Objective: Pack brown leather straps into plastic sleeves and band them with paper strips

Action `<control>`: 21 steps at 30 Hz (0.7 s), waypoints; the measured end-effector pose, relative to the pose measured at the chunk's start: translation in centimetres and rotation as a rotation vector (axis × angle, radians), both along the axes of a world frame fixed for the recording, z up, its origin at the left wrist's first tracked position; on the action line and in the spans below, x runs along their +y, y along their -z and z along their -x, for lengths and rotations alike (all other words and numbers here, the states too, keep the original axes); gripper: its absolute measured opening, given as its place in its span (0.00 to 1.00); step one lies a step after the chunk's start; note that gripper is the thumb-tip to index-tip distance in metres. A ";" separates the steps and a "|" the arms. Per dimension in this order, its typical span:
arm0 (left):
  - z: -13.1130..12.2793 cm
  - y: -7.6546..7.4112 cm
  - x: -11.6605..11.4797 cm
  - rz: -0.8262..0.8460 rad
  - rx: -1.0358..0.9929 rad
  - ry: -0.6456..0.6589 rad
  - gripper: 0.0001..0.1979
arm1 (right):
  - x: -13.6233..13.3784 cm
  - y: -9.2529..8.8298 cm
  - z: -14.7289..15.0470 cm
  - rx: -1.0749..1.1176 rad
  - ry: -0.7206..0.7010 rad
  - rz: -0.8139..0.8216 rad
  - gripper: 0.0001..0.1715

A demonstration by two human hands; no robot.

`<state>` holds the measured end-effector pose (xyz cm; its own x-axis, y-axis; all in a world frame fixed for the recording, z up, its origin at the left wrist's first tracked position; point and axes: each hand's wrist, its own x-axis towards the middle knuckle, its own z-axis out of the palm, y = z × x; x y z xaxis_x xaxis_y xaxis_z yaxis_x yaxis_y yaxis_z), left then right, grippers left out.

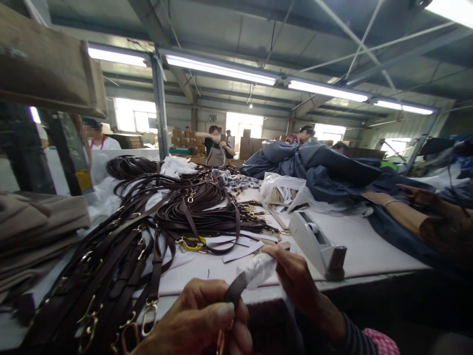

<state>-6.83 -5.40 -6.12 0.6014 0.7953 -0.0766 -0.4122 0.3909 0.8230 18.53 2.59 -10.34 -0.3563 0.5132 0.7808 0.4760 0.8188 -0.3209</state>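
Bare hands fill the foreground at a leather-goods workbench: the left hand (192,320) pinches a dark brown leather strap (235,289) between thumb and fingers, pressed firmly together, while the right hand (295,276), in a striped sleeve (351,340), closes around a wad of white plastic wrap (255,270) gathered at the strap's upper end. A brass fitting (220,342) shows just below the left hand, partly hidden. Only this strap shows any wrap; the many brown straps (121,276) heaped across the white table (362,246), most fitted with brass snap hooks (150,318), appear bare, with some gathered into coils (190,212), so the bulk of the pile looks untouched by this step (how many have already been wrapped and taken away, the frame cannot say). Pale strips (242,251) lie close by, near a grey tape dispenser (318,244), with a clear plastic bag (283,192) of pale pieces beyond. Folded taupe fabric (33,222) is stacked at the far left. To the right, a co-worker's bare forearm (401,219), wearing a thin bracelet, rests over a heap of navy fabric (321,167). Farther down the factory floor, a worker in an apron (216,153) stands before stacked cardboard cartons (185,140) under long fluorescent lights (218,69).
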 end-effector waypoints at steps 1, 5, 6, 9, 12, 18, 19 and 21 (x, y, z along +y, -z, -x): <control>-0.2 -0.9 0.4 -0.077 -0.015 -0.057 0.17 | -0.2 1.0 1.1 0.049 -0.030 0.115 0.17; -2.0 -2.5 2.9 -0.298 0.051 -0.528 0.15 | -2.5 4.4 6.4 0.238 -0.285 0.719 0.31; -2.5 -2.0 3.6 -0.335 0.116 -0.642 0.16 | -3.1 4.8 7.4 0.285 -0.349 0.857 0.34; -3.4 1.5 5.5 -0.573 0.368 -0.775 0.15 | -4.5 4.8 8.5 0.387 -0.447 1.172 0.36; -2.7 5.2 6.0 -0.934 0.542 -0.635 0.14 | -4.8 3.8 7.3 0.393 -0.485 1.294 0.33; -0.9 3.9 3.4 -1.417 0.800 -0.145 0.21 | -5.0 0.6 3.9 0.396 -0.562 1.360 0.22; -0.8 3.2 2.8 -1.440 0.841 -0.102 0.21 | -5.2 0.0 3.5 0.385 -0.582 1.364 0.20; -0.3 2.7 2.1 -1.458 0.893 -0.045 0.21 | -5.6 -1.0 2.9 0.358 -0.601 1.371 0.16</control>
<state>-6.57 -3.29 -8.79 0.7553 0.5202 0.3986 0.3505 -0.8346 0.4249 15.60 -3.02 -9.34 -0.6700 0.7391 -0.0690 -0.0693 -0.1548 -0.9855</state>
